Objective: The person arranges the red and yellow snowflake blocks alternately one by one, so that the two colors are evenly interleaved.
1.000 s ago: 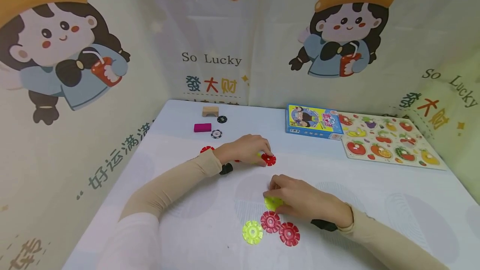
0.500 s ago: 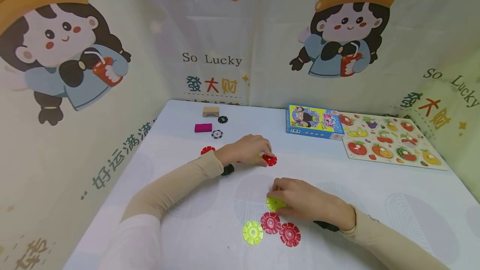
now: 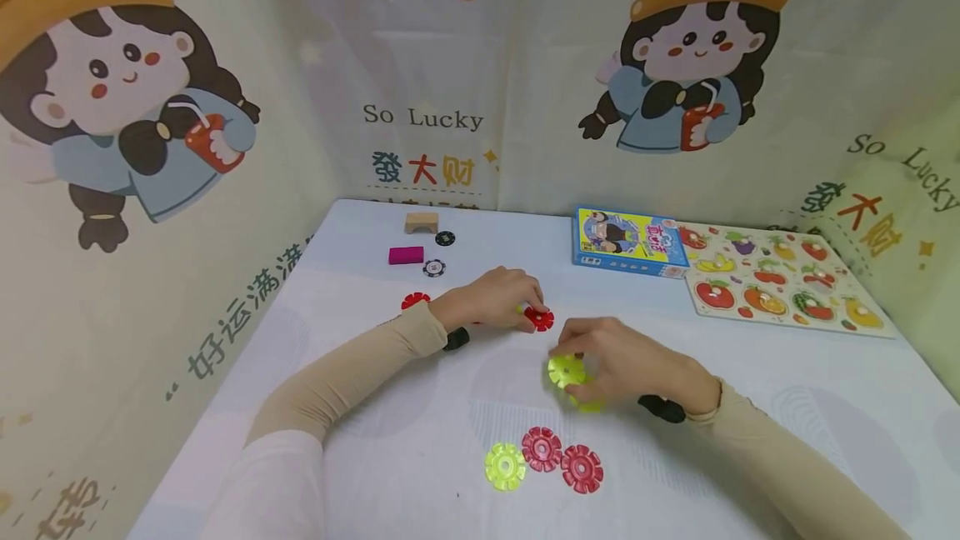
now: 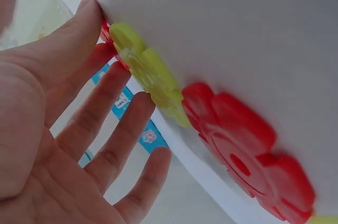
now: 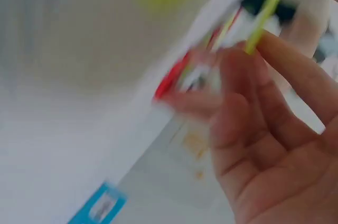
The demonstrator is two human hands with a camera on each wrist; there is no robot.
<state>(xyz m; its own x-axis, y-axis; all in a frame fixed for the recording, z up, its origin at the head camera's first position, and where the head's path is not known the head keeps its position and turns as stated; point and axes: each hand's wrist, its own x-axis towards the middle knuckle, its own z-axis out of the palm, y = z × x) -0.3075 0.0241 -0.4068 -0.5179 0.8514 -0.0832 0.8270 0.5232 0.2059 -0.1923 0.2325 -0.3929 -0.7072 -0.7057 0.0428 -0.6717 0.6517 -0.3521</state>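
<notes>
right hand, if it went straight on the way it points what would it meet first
Probably the red disc at the left hand; the right hand, pinching a yellow-green disc, might pass above it, since depth is unclear.

White table with big pale circles on it. Far left there's a little wooden arch, a black chip, a magenta block and a black-and-white chip, all pretty close together. Toward the back right, a blue-and-yellow box sits just beside a fruit board. Nearest the camera: a lime disc and two red discs. Mid-table, more red and lime discs run in a row.
</notes>
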